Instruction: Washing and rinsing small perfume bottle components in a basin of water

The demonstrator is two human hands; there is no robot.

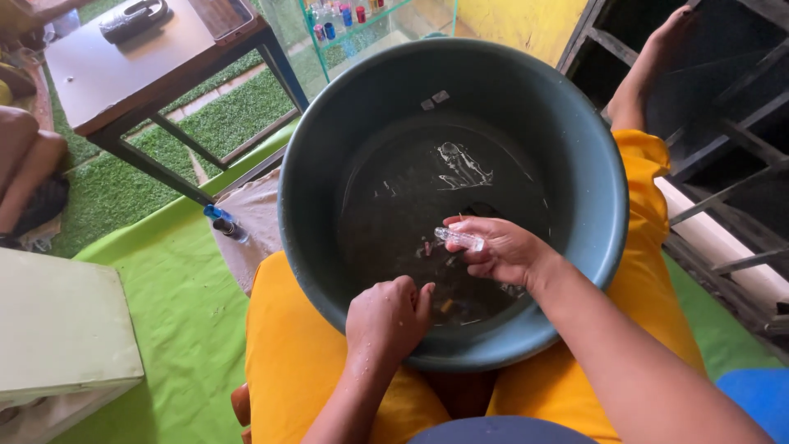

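One basin, two hands, one small bottle in view

A single dark round basin [575,164] holds water; two hands [386,316] work over it, one small clear bottle [459,238] between the fingers (another blue-capped bottle [224,223] lies on the ground), beside one table [123,74].

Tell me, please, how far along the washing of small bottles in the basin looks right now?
Done: nothing visibly set aside as finished. In hand: the right hand holds a small clear bottle over the water; the left hand dips inside the dark basin. Left: several small items lie underwater.
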